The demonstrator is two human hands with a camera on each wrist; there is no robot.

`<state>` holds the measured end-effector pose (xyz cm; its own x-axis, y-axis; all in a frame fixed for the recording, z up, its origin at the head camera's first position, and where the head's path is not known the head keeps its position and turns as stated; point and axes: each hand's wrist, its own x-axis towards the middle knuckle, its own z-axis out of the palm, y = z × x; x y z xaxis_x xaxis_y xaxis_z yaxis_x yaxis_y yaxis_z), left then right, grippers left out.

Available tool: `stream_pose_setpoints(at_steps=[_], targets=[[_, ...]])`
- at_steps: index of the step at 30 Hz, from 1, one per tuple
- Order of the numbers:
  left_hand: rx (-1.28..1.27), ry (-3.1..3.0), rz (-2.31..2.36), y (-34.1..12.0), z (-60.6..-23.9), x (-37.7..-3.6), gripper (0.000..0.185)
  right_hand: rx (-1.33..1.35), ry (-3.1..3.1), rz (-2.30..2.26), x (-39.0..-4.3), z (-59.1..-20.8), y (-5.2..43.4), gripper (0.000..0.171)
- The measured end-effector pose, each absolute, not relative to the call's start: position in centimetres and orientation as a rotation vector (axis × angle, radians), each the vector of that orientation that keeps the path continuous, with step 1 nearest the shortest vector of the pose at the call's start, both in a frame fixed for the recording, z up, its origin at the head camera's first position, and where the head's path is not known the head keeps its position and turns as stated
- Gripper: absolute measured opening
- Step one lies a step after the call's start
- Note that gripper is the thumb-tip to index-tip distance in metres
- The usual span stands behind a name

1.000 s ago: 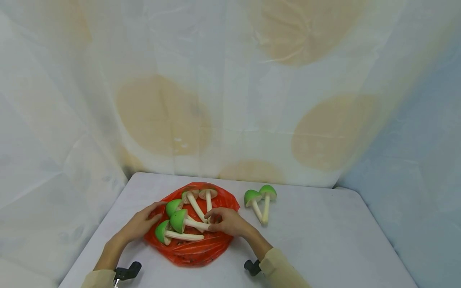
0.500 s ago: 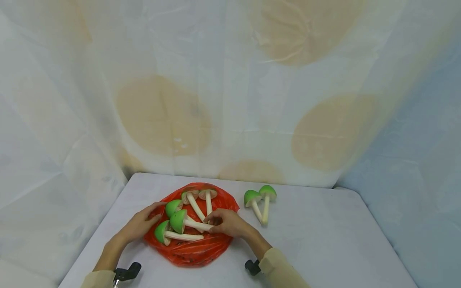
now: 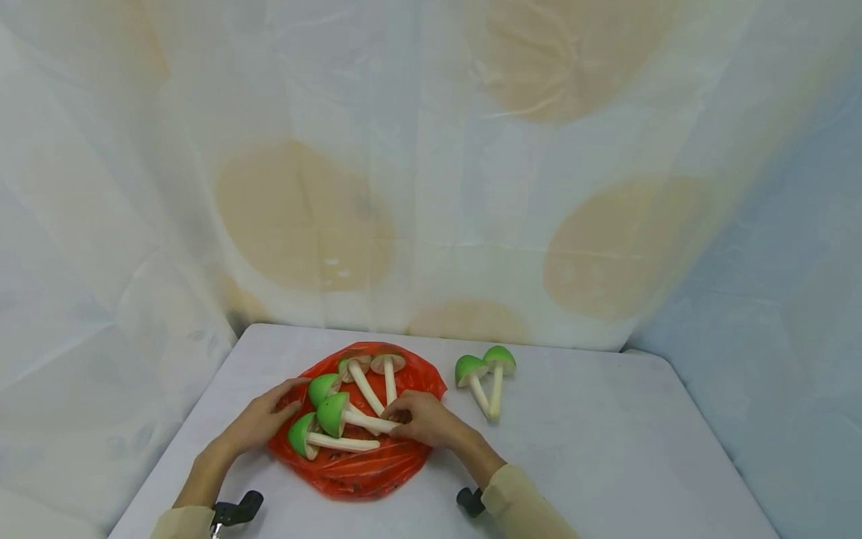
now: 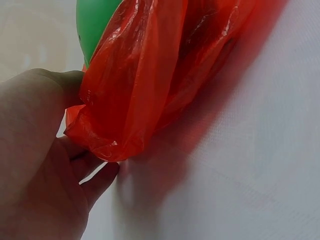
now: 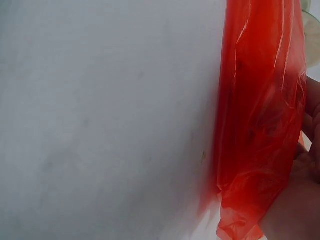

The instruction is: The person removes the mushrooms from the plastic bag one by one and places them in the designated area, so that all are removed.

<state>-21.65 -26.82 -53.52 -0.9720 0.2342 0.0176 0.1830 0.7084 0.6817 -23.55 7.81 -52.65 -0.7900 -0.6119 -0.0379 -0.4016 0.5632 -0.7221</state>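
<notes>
A red plastic bag lies spread open, with several green-capped toy mushrooms in it. At its left side my left hand holds the edge; in the left wrist view the thumb is inside the red plastic and the fingers curl beneath it. My right hand reaches over the bag's right side and pinches the stem end of the front-middle mushroom. Below that one lies another mushroom, stem pointing right. The right wrist view shows mostly the bag's outer wall, with the right fingers partly hidden behind it.
Two more green mushrooms lie on the white table to the right of the bag, stem ends together. A pale curtain with tan spots closes off the back and sides. Black camera mounts sit at both wrists.
The mushroom in my right hand has shifted very slightly, its stem end now a little further right. Left hand and bag have stayed nearly still.
</notes>
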Motion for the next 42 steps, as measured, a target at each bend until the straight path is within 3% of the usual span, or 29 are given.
stream_pose_setpoints(at_steps=[42], targets=[[0.302, 2.812, 1.260, -27.29, -53.87, -21.54, 0.042, -0.788, 2.422, -1.323, -22.92, -52.25, 8.09, 0.019]])
